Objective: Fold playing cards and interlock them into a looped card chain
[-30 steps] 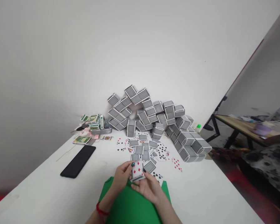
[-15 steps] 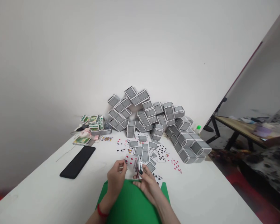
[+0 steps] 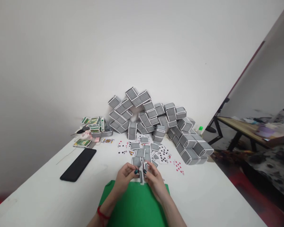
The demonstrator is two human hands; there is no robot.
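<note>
My left hand [image 3: 123, 178] and my right hand [image 3: 155, 180] meet near the table's front edge, fingertips pinching bent playing cards [image 3: 141, 177] between them. How many cards are held cannot be made out, since the fingers cover part of them. Just beyond lie loose playing cards [image 3: 140, 153], some back up in grey, others face up. Behind these, folded cards form blocks joined in a stacked structure [image 3: 145, 119] against the wall. A separate block of cards [image 3: 132, 130] stands upright in front of it.
A black phone [image 3: 78, 165] lies to the left. Green and white card boxes [image 3: 94, 123] are piled at the back left, with another box [image 3: 82, 142] in front. More card blocks [image 3: 191, 146] stand at the right. A green-capped bottle [image 3: 200, 129] is behind them.
My left hand has moved right, up to my right hand. The card with red diamonds, earlier held spread between the hands, is no longer seen face-on; the hands now pinch cards together.
</note>
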